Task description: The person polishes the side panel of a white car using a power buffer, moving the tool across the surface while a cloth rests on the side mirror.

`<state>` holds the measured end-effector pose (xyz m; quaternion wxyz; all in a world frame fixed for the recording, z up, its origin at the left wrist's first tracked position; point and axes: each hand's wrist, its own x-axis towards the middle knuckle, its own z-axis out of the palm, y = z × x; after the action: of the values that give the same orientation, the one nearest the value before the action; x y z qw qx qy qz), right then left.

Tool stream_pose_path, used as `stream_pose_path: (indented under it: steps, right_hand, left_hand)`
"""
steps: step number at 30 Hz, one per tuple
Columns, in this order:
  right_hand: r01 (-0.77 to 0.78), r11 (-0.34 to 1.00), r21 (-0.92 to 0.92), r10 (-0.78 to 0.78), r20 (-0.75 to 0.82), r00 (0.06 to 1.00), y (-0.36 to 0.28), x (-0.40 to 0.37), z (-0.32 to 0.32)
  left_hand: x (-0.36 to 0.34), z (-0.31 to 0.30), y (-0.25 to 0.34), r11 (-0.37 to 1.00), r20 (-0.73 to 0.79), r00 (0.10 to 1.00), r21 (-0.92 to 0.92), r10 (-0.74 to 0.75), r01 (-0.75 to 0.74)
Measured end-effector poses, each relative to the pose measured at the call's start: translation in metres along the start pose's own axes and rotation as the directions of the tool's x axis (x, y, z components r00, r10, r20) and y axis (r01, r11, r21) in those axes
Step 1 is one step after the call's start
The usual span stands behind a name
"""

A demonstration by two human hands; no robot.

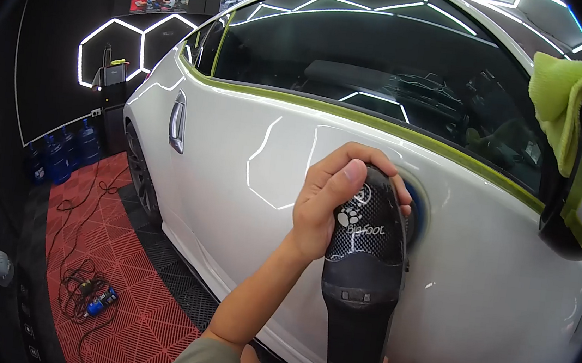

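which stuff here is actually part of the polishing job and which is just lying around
In use: left hand gripping the polisher; its blue pad against the white car door; green masking tape along the window edge.

Lying about: green cloth draped over the mirror; water bottles by the wall; coiled cable on the floor.

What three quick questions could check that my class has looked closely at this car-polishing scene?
1. True or false: the left hand grips the head of the polisher.
2. Pick one: the cloth draped over the side mirror is A red, B yellow-green, C black.
3. Fill in: the blue pad presses on the car's white ____.
Key: 1 true; 2 B; 3 door.
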<state>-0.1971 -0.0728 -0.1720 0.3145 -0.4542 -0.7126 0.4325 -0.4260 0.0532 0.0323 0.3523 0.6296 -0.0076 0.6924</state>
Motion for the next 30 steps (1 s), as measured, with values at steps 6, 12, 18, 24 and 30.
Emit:
stream_pose_path:
  steps: [6,12,18,24,30]
  right_hand:
    - [-0.171,0.978,-0.122,0.170,-0.018,0.985,-0.042,0.042,0.040]
    - [0.347,0.892,0.290,-0.341,-0.072,0.937,-0.051,0.090,0.072]
    - [0.248,0.928,0.277,-0.287,0.108,0.952,-0.066,0.112,0.097]
    - [0.250,0.922,0.297,-0.296,0.123,0.947,-0.087,0.133,0.127]
    - [0.163,0.935,0.315,-0.231,0.192,0.954,-0.121,0.145,0.123]
  left_hand:
    - [0.005,-0.063,0.016,0.988,-0.029,0.998,-0.148,0.050,-0.053]
    - [0.005,-0.118,0.030,0.986,0.084,0.993,-0.151,0.085,-0.072]
    - [0.007,-0.155,0.047,0.980,0.038,0.997,-0.191,0.066,-0.058]
    - [0.008,-0.198,0.061,0.984,-0.051,0.997,-0.166,0.062,-0.070]
    - [0.027,-0.225,0.071,0.987,0.009,0.999,-0.151,0.051,-0.050]
